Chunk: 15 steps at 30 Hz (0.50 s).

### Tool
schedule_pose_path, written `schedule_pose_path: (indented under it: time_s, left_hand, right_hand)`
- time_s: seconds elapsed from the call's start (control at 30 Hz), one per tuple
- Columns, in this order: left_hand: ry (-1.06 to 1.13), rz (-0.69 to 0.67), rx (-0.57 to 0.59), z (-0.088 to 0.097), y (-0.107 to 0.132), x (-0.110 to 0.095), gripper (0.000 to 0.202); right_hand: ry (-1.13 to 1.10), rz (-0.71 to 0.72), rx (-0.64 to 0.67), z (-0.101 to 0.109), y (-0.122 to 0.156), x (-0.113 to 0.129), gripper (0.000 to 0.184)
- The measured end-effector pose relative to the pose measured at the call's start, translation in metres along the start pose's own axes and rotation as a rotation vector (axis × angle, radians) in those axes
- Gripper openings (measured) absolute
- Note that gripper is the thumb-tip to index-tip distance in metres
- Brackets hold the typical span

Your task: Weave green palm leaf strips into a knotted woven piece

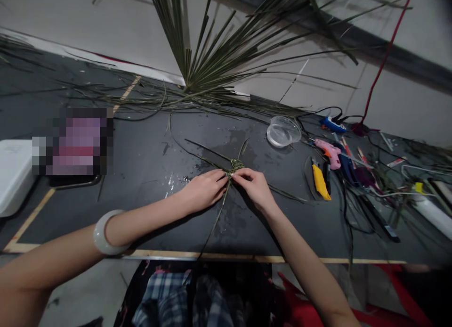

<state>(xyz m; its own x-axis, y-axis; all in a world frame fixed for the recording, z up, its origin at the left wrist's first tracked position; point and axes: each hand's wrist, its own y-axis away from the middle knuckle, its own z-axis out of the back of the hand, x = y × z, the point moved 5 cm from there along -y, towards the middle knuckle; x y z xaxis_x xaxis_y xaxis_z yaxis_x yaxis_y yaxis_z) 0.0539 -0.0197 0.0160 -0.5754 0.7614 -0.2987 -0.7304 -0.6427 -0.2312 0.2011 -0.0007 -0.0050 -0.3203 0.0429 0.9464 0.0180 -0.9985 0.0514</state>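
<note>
A small woven piece of green palm leaf strips (237, 165) lies at the middle of the dark table, with loose strip ends fanning out from it on several sides. My left hand (207, 189) has its fingers bent together against the left side of the weave, pinching it near the lower edge. From the right, my right hand (254, 185) pinches the same weave between thumb and forefinger. The fingertips of both hands nearly meet. One long strip runs from below the weave toward the front table edge. Wet patches surround it on the tabletop.
A fan palm leaf (190, 79) leans on the wall behind, with many cut strips at its base. To the right are a clear plastic bowl (282, 131), a pink glue gun (328, 152), a yellow utility knife (320, 182) and cables. A white box (16, 171) and a blurred-out device (77, 148) stand left.
</note>
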Motion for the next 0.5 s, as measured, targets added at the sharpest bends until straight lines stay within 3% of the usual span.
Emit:
schedule_pose_path:
  time_s: [0.17,0.33,0.5]
  left_hand:
    - [-0.036,-0.033,-0.002,-0.0018,0.0013,-0.0013,0.031]
    - [-0.026,-0.036,-0.002,-0.003,0.002,-0.0008,0.029]
    - [-0.094,-0.032,0.033,-0.0042,0.0019,-0.0009,0.029]
  right_hand:
    - [-0.01,-0.01,-0.013,-0.002,0.0,-0.0007,0.029]
    - [0.067,0.058,0.025,-0.0004,0.0013,0.0066,0.022]
    - [0.114,0.034,-0.006,0.0028,-0.0006,0.0067,0.018]
